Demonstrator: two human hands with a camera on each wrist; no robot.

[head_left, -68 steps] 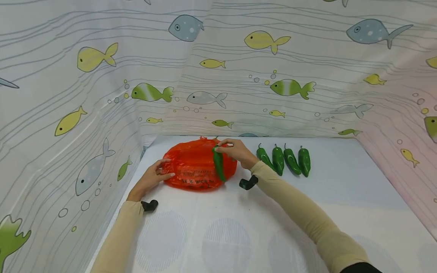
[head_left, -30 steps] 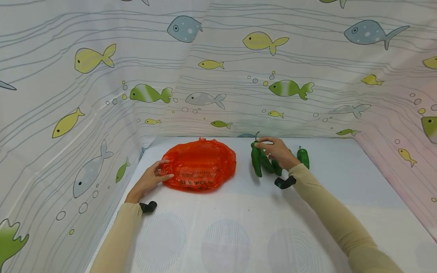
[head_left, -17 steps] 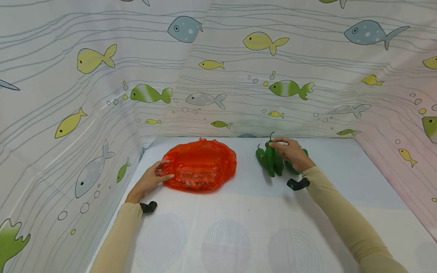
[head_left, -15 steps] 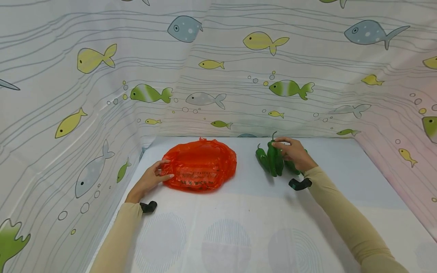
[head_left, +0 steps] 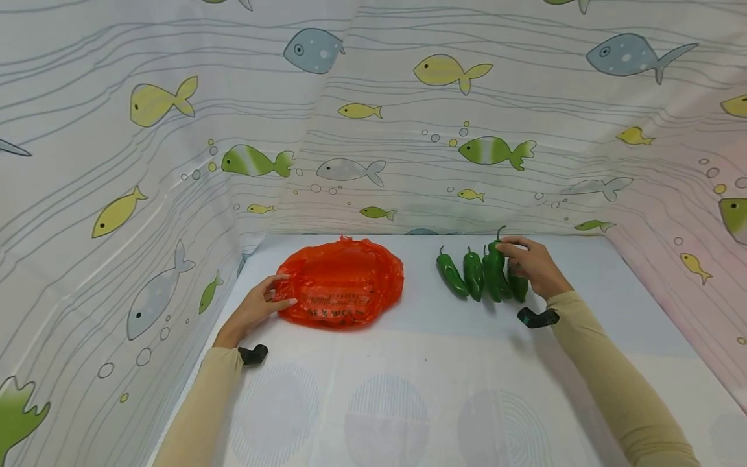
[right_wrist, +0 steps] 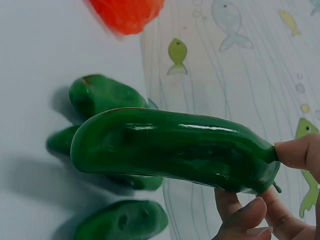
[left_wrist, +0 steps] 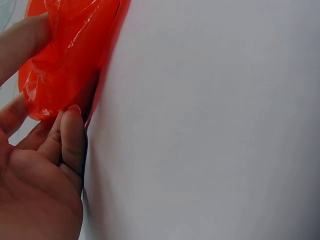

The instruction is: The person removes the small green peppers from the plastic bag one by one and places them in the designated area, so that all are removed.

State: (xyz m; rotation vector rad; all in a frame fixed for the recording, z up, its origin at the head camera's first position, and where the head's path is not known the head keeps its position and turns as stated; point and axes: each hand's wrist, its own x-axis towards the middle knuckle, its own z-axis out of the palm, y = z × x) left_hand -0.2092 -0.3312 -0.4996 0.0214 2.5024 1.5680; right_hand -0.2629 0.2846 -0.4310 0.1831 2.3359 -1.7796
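Observation:
My right hand (head_left: pixel 531 263) pinches a glossy green chili pepper (head_left: pixel 494 275) near its stem, with thumb and fingertips. In the right wrist view the held pepper (right_wrist: pixel 170 150) spans the middle, its tip pointing left, above other peppers. Resting on the table are several more green peppers: one at the left end of the row (head_left: pixel 452 275), one beside it (head_left: pixel 474 277), and others partly hidden by the held pepper and my hand. My left hand (head_left: pixel 257 311) holds the left edge of a crumpled red plastic bag (head_left: pixel 344 279); in the left wrist view its fingers curl around the bag's edge (left_wrist: pixel 75 55).
A white table (head_left: pixel 373 389) with pale printed circles spreads in front. Fish-patterned curtains (head_left: pixel 408 143) rise behind the table and along both sides. Each wrist carries a small black camera, such as the left one (head_left: pixel 254 354).
My right hand has carried the pepper from over the red bag rightward, past the left peppers, to the right part of the row. The left hand stays at the bag.

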